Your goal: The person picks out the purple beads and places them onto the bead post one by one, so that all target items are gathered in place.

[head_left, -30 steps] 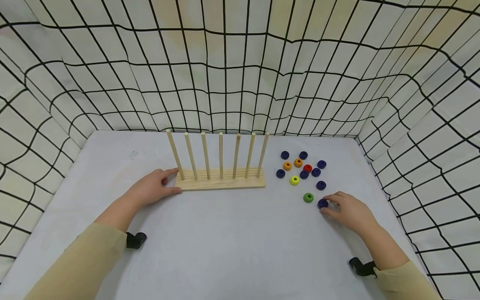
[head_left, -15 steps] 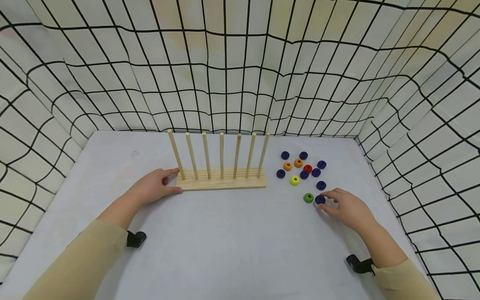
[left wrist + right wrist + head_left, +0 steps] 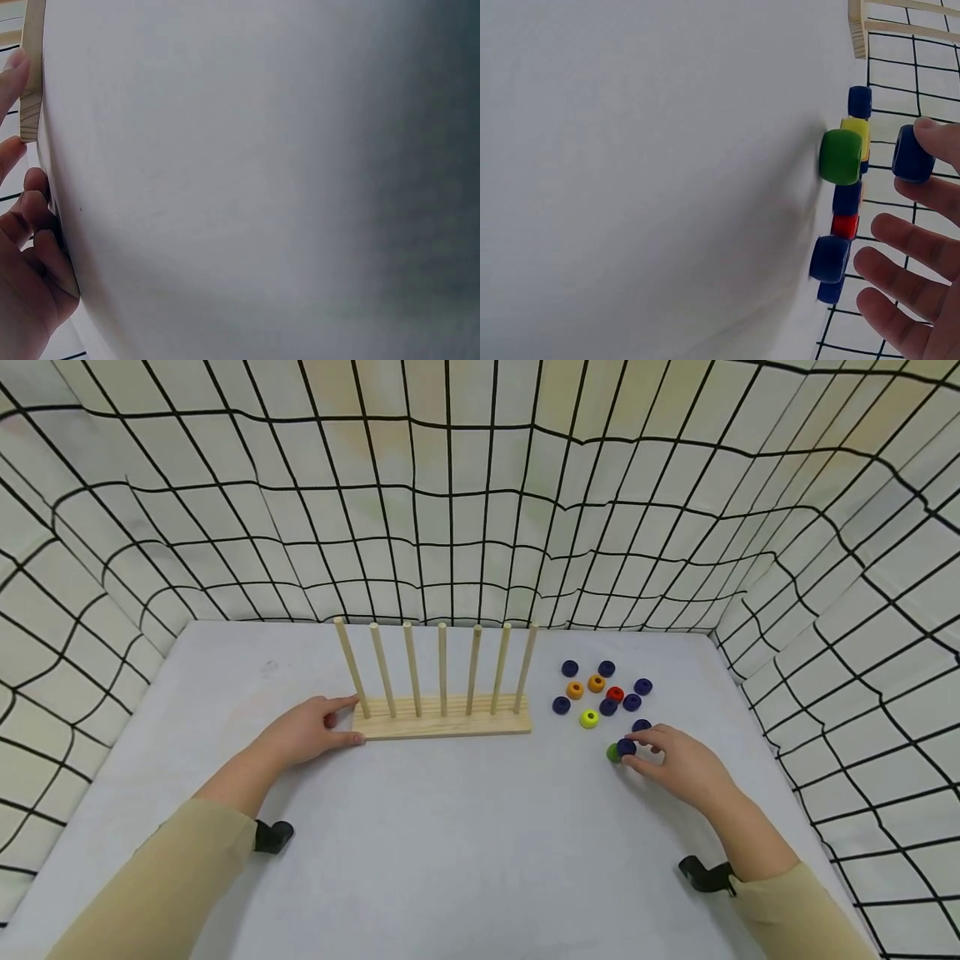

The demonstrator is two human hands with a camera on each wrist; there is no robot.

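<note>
Blue bead (image 3: 913, 154) pinched btwn R hand (image 3: 678, 764) thumb + index, off tbl (image 3: 450, 843) (other fingers loosely extended), nr green bead (image 3: 841, 157). L hand (image 3: 303, 732) grips L end of peg rack (image 3: 450, 728).

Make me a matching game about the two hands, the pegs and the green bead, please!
1. left hand
2. right hand
3. pegs
4. green bead

A. stand in a row with no beads on
B. pinches a blue bead
C. partly hidden behind a blue bead in the head view
D. holds one end of the wooden base

Pairs: 1-D, 2-B, 3-A, 4-C
</note>
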